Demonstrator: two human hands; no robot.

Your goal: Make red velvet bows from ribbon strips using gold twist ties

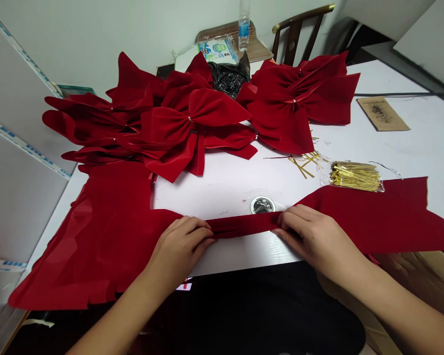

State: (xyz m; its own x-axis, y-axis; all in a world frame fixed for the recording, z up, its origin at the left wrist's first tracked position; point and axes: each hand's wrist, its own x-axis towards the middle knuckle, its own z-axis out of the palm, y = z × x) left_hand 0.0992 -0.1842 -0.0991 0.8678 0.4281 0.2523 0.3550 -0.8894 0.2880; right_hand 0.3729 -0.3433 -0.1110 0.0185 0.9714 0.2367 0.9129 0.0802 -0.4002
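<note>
A long strip of red velvety fabric lies across the front of the white table, bunched narrow in the middle and spread wide at its right end. My left hand pinches the bunched part on its left side. On the other side, my right hand grips the same strip, fingers gathered over it. Between the hands the fabric looks taut and folded lengthwise. To the left, the strip meets a stack of flat red fabric; where one ends and the other begins I cannot tell.
Red bows with tied centres pile up behind. A packet of gold twist ties rests on the strip's right part, with loose gold ties nearby. A cable grommet, brown card, black plastic bag and water bottle are further back.
</note>
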